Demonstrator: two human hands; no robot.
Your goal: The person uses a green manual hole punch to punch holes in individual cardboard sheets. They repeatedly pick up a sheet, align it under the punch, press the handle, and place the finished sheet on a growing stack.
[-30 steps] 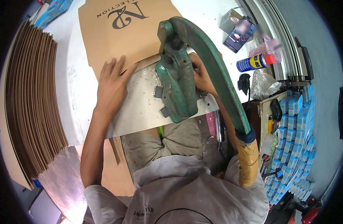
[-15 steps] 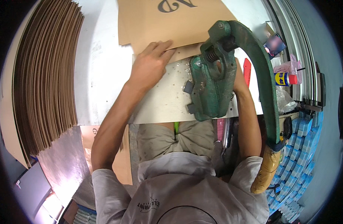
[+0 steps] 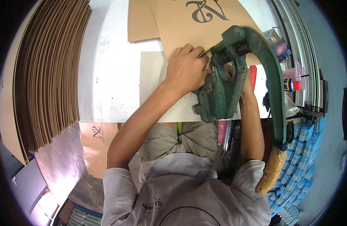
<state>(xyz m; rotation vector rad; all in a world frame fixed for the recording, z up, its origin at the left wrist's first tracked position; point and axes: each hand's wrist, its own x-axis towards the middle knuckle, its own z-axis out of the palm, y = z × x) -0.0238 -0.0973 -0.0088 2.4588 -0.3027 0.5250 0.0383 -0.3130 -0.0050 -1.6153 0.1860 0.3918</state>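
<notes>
A green hand-lever press [image 3: 224,88] stands on the table in front of me. A brown paper bag [image 3: 181,22] with a dark printed mark lies beyond it, slightly turned, its near edge reaching the press. My left hand [image 3: 186,67] is closed on that near edge, fingers curled, right against the press's left side. Behind the press is my right hand [image 3: 249,81]; its fingers are hidden by the green casting. Under the first bag, more brown paper [image 3: 141,22] shows at the left. The press's long lever [image 3: 277,94] curves down to a yellow-wrapped handle [image 3: 271,171].
A tall row of brown cardboard sheets [image 3: 52,71] stands at the left. At the right are a red strip-shaped tool [image 3: 253,75], a blue-and-yellow can [image 3: 288,85] with a red cap, and plastic bags [image 3: 294,71]. Blue packs [image 3: 300,158] are stacked below.
My left hand has moved right, up to the press, and its fingers have curled. The top bag has shifted right and turned, uncovering brown paper beneath it.
</notes>
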